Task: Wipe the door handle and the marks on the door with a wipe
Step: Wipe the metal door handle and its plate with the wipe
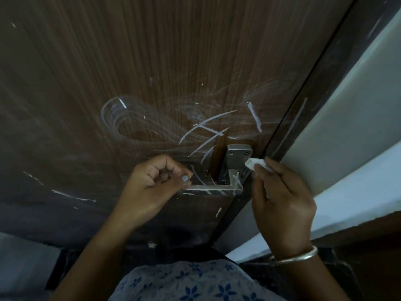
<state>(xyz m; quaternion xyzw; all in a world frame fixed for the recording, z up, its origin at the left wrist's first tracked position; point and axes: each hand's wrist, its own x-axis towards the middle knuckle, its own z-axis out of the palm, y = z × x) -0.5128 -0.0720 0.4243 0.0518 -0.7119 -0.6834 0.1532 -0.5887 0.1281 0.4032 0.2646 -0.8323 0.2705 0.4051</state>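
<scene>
Right now the small crumpled white wipe (257, 165), pinched in the right hand (282, 205), presses against the backplate edge of the silver metal lever door handle (235, 161). White scribbled marks (208, 127) streak the dark brown wood-grain door (152, 61) around it. With its fingers curled, the left hand (149, 183) sits at the lever's free end, though I cannot tell whether it grips it.

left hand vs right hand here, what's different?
The right hand pinches the wipe at the plate of the door handle. The left hand has no wipe; its fingers are curled at the lever's free end, and whether it grips is unclear. The right hand's wrist wears a bangle; the left hand's wrist is bare. Both are up at the door handle.
</scene>
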